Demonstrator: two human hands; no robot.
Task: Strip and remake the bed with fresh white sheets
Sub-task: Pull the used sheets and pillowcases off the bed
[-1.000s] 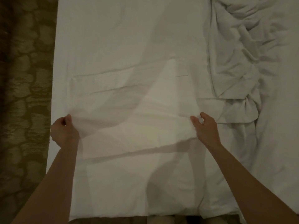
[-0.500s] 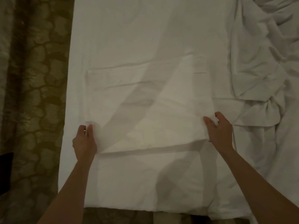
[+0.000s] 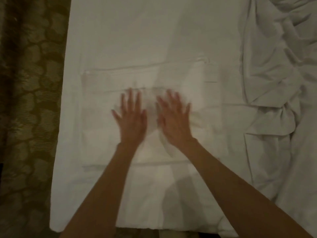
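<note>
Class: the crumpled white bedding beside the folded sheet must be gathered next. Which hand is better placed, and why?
The right hand, probably. It lies flat on the folded white sheet nearer the crumpled white bedding; the left hand is farther away.

Both hands' spread fingers (image 3: pixel 130 98) are motion-blurred, so their contact with the folded white sheet (image 3: pixel 202 107) is unclear. The crumpled white bedding (image 3: pixel 274 83) and patterned brown carpet (image 3: pixel 30 100) run past the picture's edges.
</note>
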